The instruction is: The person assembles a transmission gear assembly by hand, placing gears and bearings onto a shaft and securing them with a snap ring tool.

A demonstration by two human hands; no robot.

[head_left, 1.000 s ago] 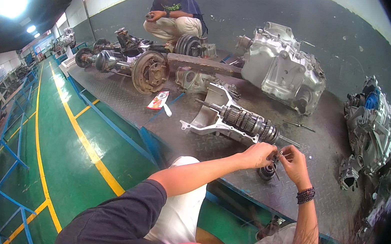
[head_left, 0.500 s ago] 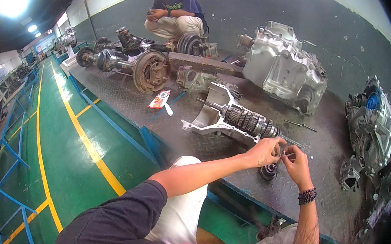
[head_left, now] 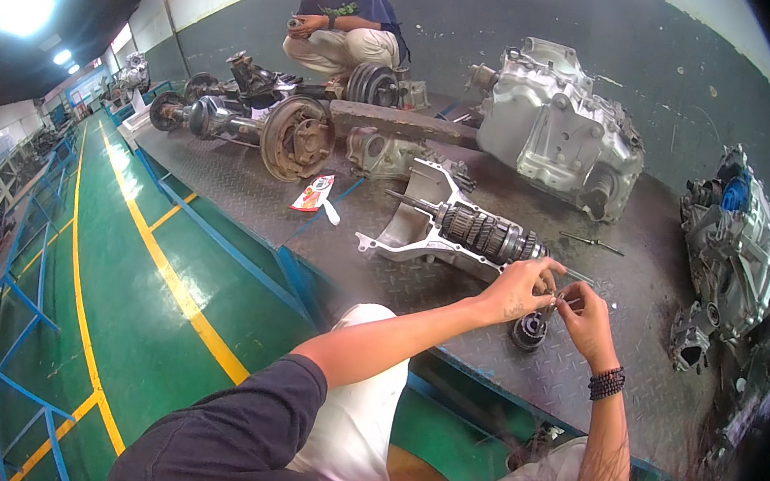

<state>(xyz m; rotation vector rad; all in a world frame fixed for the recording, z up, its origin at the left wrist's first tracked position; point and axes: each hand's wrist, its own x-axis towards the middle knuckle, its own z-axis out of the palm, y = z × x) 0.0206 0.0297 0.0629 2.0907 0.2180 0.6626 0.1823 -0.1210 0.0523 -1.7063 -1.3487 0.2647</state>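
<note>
My left hand (head_left: 521, 290) and my right hand (head_left: 586, 322) meet fingertip to fingertip over the steel bench. Both pinch around something small between them, mostly hidden by the fingers, so its kind cannot be told. Just below stands a dark toothed gear assembly (head_left: 528, 333), upright on the plate; whether the small piece touches it is unclear. Beyond my left hand lies an open silver gearbox housing half (head_left: 386, 244). A shaft with a stack of gears (head_left: 486, 233) rests in it, its right end partly covered by my fingers.
A large silver transmission case (head_left: 560, 132) stands at the back, another gearbox (head_left: 731, 257) at the right. A thin metal rod (head_left: 592, 243) lies behind my hands. Left are a rusty brake drum (head_left: 298, 139) and a red-white packet (head_left: 314, 192). A person (head_left: 344, 15) squats behind the bench.
My left index finger has lifted and straightened a little while the fingertips of both hands stay together. The squatting person's hands have shifted slightly.
</note>
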